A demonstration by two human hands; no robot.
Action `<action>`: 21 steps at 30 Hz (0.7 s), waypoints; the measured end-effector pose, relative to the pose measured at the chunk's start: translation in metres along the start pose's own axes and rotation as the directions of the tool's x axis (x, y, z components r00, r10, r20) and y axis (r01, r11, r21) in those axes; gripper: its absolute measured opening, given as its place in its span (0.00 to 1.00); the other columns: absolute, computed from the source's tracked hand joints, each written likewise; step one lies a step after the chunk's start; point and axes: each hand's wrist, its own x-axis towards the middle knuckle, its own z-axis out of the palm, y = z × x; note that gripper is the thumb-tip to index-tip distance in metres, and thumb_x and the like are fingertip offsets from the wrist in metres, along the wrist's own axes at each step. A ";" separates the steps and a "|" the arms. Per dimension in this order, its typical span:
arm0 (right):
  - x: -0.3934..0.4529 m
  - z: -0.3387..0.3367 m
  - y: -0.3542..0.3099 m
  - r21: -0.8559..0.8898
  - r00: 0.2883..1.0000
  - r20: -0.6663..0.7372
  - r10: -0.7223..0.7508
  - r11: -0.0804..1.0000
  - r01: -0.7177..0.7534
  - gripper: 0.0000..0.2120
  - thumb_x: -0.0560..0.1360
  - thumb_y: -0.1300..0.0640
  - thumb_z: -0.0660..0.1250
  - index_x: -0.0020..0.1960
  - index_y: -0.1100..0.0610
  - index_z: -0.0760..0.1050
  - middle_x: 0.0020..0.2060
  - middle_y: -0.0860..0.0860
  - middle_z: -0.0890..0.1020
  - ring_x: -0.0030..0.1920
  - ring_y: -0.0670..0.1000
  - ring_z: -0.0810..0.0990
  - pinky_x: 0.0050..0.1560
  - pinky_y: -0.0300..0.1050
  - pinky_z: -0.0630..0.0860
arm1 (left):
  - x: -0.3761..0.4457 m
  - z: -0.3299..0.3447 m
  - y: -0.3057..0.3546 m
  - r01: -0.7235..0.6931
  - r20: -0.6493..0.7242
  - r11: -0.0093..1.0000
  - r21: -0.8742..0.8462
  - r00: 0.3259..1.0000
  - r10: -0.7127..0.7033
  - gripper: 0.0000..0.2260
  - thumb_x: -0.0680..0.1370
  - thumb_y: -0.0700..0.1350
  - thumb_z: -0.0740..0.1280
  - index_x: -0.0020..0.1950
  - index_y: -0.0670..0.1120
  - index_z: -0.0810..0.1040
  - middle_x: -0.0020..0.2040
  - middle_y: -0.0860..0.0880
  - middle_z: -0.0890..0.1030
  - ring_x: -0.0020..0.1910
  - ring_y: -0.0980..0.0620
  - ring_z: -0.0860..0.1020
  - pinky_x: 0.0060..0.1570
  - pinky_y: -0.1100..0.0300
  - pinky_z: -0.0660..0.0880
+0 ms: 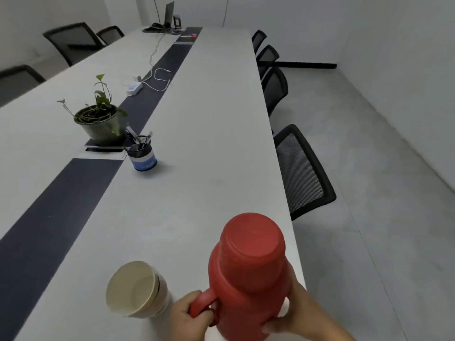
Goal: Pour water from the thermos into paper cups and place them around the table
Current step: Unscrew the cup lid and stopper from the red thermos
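Red thermos point(248, 274), left fingers point(197, 313) round handle, right hand point(293, 313) gripping body

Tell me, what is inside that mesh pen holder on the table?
The pen holder holds a few dark pens or markers poking above its rim. Their lower ends, and anything at the bottom, are hidden by its wall.

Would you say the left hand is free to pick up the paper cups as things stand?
Probably not yet: the left hand grips the red thermos's handle, while the right hand steadies its body. The stacked paper cups stand close beside it, unobstructed.
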 end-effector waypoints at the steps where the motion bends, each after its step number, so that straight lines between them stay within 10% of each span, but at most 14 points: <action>1: 0.012 -0.008 0.003 0.020 0.999 0.027 0.039 0.999 -0.039 0.50 0.55 0.59 0.77 0.61 0.33 0.47 0.62 0.29 0.56 0.59 0.21 0.57 0.50 0.14 0.58 | 0.006 0.010 0.004 -0.005 -0.024 1.000 -0.006 1.000 0.005 0.08 0.53 0.33 0.58 0.18 0.42 0.74 0.16 0.47 0.68 0.22 0.48 0.70 0.31 0.56 0.73; 21: 0.138 -0.052 0.016 0.010 0.979 0.131 -0.153 0.988 0.153 0.53 0.56 0.66 0.78 0.62 0.29 0.51 0.63 0.29 0.62 0.62 0.26 0.63 0.54 0.21 0.64 | 0.092 0.049 0.010 -0.163 -0.061 0.975 0.148 0.983 0.173 0.05 0.63 0.32 0.62 0.33 0.41 0.71 0.24 0.51 0.69 0.34 0.38 0.74 0.44 0.43 0.76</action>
